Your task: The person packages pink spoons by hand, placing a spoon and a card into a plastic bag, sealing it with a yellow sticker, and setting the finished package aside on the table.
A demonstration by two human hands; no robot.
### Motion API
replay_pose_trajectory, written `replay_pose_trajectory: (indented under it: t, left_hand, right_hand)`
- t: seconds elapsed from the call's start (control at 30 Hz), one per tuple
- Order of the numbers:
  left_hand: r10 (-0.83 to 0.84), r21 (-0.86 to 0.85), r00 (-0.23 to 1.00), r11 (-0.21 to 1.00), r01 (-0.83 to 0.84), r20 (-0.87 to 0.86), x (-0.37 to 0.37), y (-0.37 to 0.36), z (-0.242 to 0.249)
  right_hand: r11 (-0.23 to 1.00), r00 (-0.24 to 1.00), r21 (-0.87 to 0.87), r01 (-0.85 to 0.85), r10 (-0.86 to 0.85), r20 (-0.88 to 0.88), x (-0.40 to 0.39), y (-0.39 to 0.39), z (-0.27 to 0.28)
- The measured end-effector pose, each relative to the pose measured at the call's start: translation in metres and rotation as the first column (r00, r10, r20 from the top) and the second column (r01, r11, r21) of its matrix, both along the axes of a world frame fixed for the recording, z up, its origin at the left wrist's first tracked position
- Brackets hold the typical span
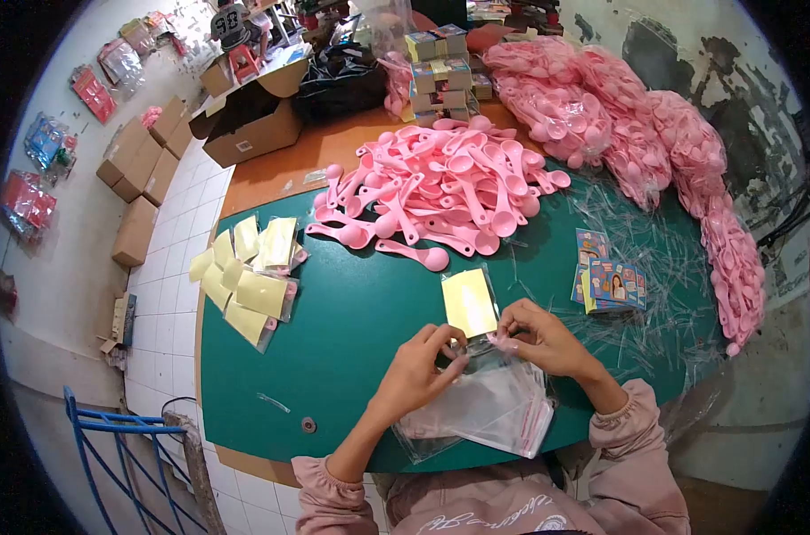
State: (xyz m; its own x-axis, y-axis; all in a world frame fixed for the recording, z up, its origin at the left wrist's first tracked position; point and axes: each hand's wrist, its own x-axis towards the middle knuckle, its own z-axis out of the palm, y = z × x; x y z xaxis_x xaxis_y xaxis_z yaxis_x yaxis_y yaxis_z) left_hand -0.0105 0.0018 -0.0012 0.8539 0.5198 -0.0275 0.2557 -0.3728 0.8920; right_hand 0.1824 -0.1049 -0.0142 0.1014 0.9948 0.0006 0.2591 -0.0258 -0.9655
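At our nine o'clock, filled packs (249,281) lie fanned on the green table (351,357). Our left hand (420,370) pinches the near end of a bag (472,308) holding a yellow card; our right hand (540,337) pinches the same end just beside it, fingers narrow. The bag's long axis runs from our hands toward twelve o'clock, so both hands sit at its six o'clock end, equally near. Empty bags (498,410) lie under our wrists. Pink spoons (440,192) heap at twelve, cards (610,285) at two. The tiled floor lies to our left.
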Motion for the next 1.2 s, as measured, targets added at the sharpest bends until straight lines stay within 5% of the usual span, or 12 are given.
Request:
replay_pose_trajectory:
  t: [0.1, 0.27, 0.5, 0.6, 1.07, 1.13, 1.2]
  left_hand:
    - [0.063, 0.148, 0.998, 0.987, -0.066, 0.025, 0.004, 0.000, -0.009]
    - [0.223, -0.116, 0.972, 0.970, -0.213, 0.078, 0.007, 0.000, -0.013]
    - [0.176, -0.076, 0.984, 0.982, -0.174, 0.019, 0.002, 0.005, -0.021]
    - [0.276, -0.297, 0.958, 0.911, -0.288, -0.082, 0.007, 0.003, -0.011]
    - [0.197, -0.140, 0.978, 0.972, -0.186, 0.064, -0.003, 0.008, -0.012]
    - [0.245, -0.024, 0.960, 0.970, -0.244, 0.138, -0.023, 0.018, 0.003]
    - [0.464, 0.002, 0.879, 0.884, -0.467, 0.110, -0.055, 0.024, 0.025]
  right_hand:
    - [0.998, 0.994, -0.053, 0.023, -0.028, -0.102, 0.002, 0.000, -0.005]
    - [0.961, 0.933, -0.247, 0.128, -0.201, -0.299, -0.007, 0.005, -0.001]
    - [0.955, 0.931, -0.227, 0.193, -0.251, -0.264, -0.011, 0.005, -0.005]
    - [0.945, 0.907, -0.214, 0.246, -0.302, -0.294, -0.012, 0.006, -0.005]
    - [0.966, 0.961, -0.175, 0.192, -0.221, -0.164, -0.014, 0.006, -0.005]
    - [0.970, 0.968, -0.115, 0.215, -0.227, -0.107, -0.013, 0.006, -0.003]
    - [0.968, 0.967, -0.055, 0.246, -0.249, -0.051, -0.010, 0.007, 0.001]
